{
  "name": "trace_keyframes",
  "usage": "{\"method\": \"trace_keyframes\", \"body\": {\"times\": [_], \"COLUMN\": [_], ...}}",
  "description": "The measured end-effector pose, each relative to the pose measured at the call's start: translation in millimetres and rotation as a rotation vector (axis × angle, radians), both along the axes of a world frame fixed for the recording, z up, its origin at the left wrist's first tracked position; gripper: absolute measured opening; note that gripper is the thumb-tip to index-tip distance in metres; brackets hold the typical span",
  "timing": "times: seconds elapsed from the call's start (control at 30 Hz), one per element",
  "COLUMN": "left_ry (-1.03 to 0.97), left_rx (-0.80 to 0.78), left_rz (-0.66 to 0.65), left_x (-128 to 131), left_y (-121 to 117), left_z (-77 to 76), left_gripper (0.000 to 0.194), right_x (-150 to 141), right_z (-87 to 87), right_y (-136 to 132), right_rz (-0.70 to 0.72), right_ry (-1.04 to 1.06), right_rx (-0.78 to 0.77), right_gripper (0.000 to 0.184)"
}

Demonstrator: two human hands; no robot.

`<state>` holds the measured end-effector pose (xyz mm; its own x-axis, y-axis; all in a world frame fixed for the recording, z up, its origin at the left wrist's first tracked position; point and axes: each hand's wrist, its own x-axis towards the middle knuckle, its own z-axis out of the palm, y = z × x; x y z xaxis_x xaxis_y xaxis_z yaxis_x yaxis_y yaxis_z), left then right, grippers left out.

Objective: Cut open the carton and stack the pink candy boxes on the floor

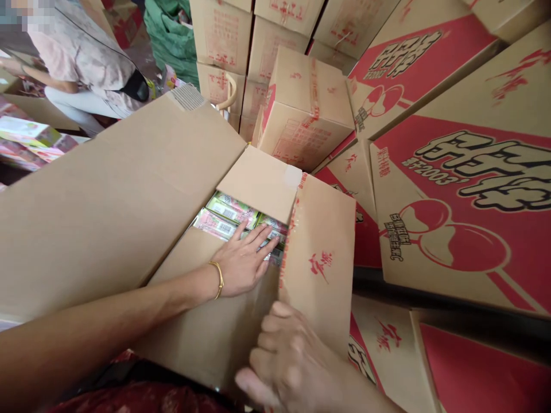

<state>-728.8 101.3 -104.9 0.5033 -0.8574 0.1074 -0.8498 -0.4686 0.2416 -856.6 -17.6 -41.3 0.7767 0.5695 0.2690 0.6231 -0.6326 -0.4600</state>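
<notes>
While the left hand, fingers slightly spread, lies over packs inside the open carton, the right hand curls at the taped flap, whether pinching can't be told, so light, even pressure leaving packs level and the taped flap uncreased seems best.

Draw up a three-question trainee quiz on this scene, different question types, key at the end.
1. Which hand's wrist wears the bracelet?
2. True or false: the top is fully closed, hiding everything inside.
3. Fill in: the sack near the upper edge is ____.

Key:
1. The left hand.
2. False; small packs show between the flaps of the carton.
3. Green.
</notes>
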Motion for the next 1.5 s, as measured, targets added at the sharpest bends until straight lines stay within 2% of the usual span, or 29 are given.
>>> {"method": "trace_keyframes", "body": {"times": [0.07,0.13,0.3,0.4,0.5,0.63,0.77,0.83,0.9,1.0,1.1,1.2,1.5], "left_ry": [-0.003,-0.003,0.028,0.023,0.037,0.031,0.020,0.032,0.024,0.000,-0.016,-0.022,-0.012], "left_rx": [-0.009,-0.013,-0.087,-0.149,-0.045,0.052,0.061,0.061,0.035,0.003,-0.003,-0.007,-0.043], "left_rz": [0.003,0.015,0.021,0.153,0.186,0.102,0.093,0.098,0.094,0.087,0.081,0.078,0.059], "left_x": [-0.9,-3.2,1.4,21.3,43.1,53.1,52.7,53.8,54.9,55.0,54.2,53.8,55.1], "left_y": [0.8,2.1,-1.9,-21.8,-48.5,-67.2,-66.1,-64.7,-63.9,-63.6,-63.3,-62.9,-58.5], "left_z": [-1.8,-2.9,3.5,10.2,8.7,-4.4,-9.2,-8.8,-9.2,-11.8,-14.3,-15.4,-17.6], "left_gripper": [0.051,0.051,0.048,0.051,0.052,0.054,0.053,0.052,0.053,0.054,0.053,0.053,0.053], "right_x": [-1.1,-1.1,-3.2,-4.5,-1.2,23.2,62.5,74.5,77.8,73.1,67.8,64.8,66.6], "right_z": [10.5,12.5,-2.0,-8.8,-14.6,-27.5,-40.9,-41.5,-35.2,-14.8,7.8,23.2,42.4], "right_y": [-5.8,-9.0,-4.1,2.1,5.3,-1.7,-20.0,-27.7,-32.5,-37.3,-44.2,-53.0,-57.8], "right_rz": [0.013,0.033,-0.029,-0.034,-0.008,0.024,0.028,0.015,-0.019,-0.059,-0.051,-0.037,-0.052], "right_ry": [0.024,0.002,-0.104,-0.159,-0.177,-0.222,-0.181,-0.182,-0.189,-0.195,-0.185,-0.156,-0.073], "right_rx": [-0.003,-0.005,0.001,-0.004,-0.023,0.001,-0.048,-0.085,-0.135,-0.185,-0.192,-0.191,-0.190], "right_gripper": [0.041,0.045,0.046,0.045,0.048,0.052,0.053,0.052,0.050,0.048,0.047,0.046,0.039]}}
